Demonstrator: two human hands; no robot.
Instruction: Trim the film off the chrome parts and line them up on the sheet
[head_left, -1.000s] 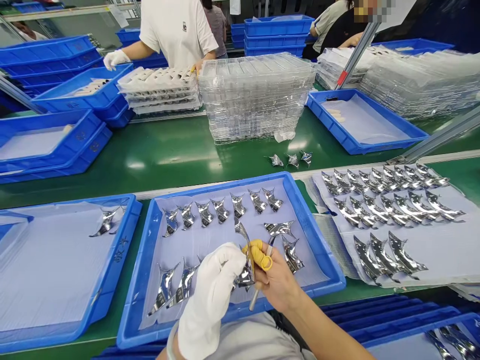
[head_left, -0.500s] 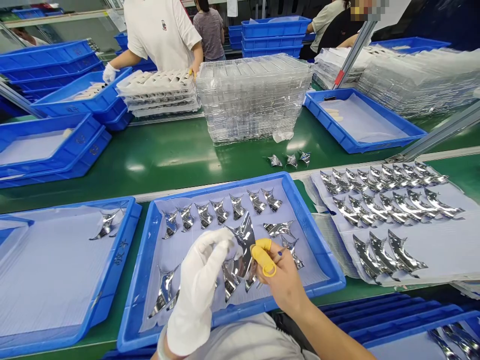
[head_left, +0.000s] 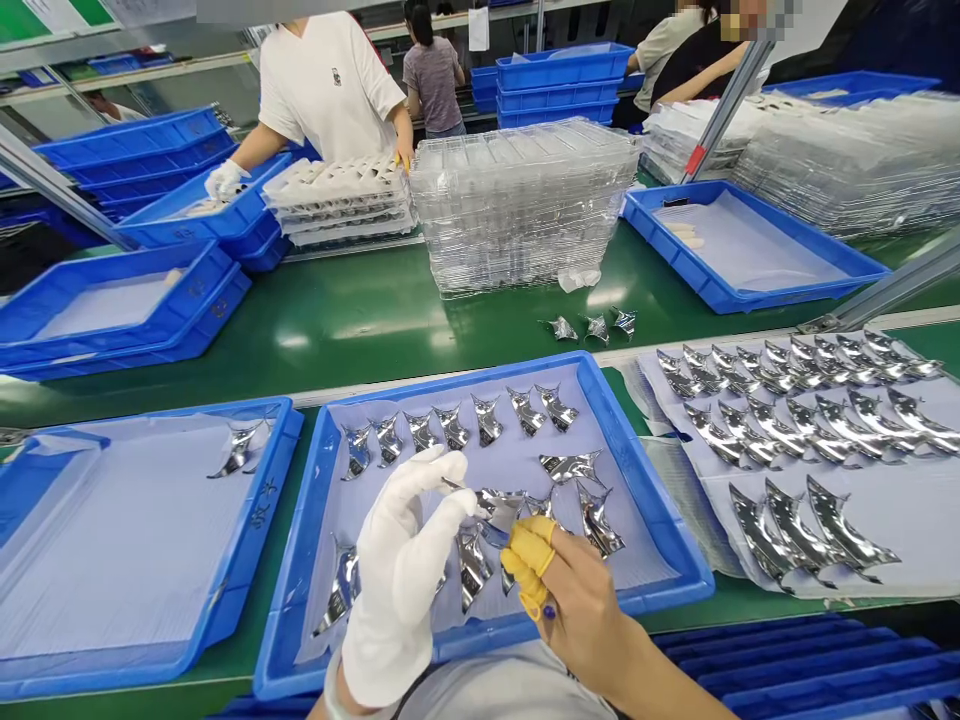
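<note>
My left hand (head_left: 401, 575), in a white glove, pinches a curved, mirror-bright chrome piece (head_left: 501, 508) above the blue tray (head_left: 296, 600). Facing it, my right hand (head_left: 574, 590) wears yellow finger cots and has its fingers curled close at the piece's right end. A small blue end (head_left: 550, 611) pokes out below those fingers; the rest of that thin object is hidden. On the tray's white liner lie several similar chrome pieces (head_left: 489, 420), a row at the back and more around my hands. Part of the front ones is covered by my left hand.
Chrome pieces (head_left: 817, 430) stand in rows on a white sheet at right. Another blue tray (head_left: 289, 440) is at left. Three small pieces (head_left: 596, 328) lie on the green table (head_left: 337, 330) before stacked clear plastic trays (head_left: 525, 210). A co-worker (head_left: 330, 90) stands opposite.
The chrome piece has turned from upright and broad to nearly flat, seen more edge-on. My right hand has moved slightly lower, its fingers more curled. The view has shifted a little.
</note>
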